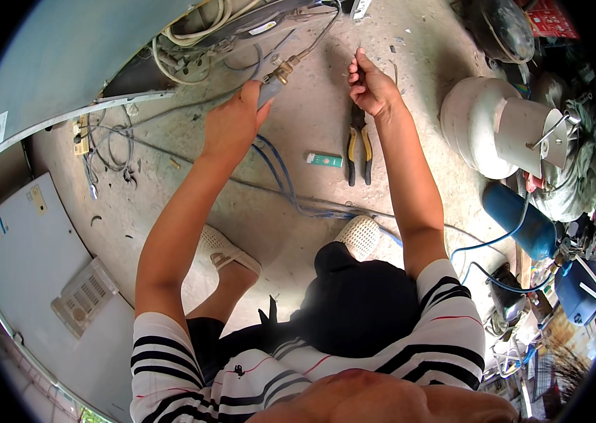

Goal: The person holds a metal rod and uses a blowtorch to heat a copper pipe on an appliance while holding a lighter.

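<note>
My left hand [233,116] is wrapped round the grey handle of a gas torch [284,70]. The torch has brass valves, and its thin metal tube runs up toward the open base of a large grey appliance [72,63]. My right hand [372,86] is closed in a pinch, thumb against fingers, at the right of the torch tube. What it pinches, if anything, is too small to make out. Pliers [359,148] with yellow and black handles lie on the floor just below that hand. A green and white lighter [324,160] rests left of the pliers.
Blue hoses [280,176] and dark cables cross the concrete floor. At the right stand a white gas cylinder [477,123] and a blue cylinder [520,220] among clutter. A pale panel [37,247] lies at the left near a power strip [81,135]. My feet are below.
</note>
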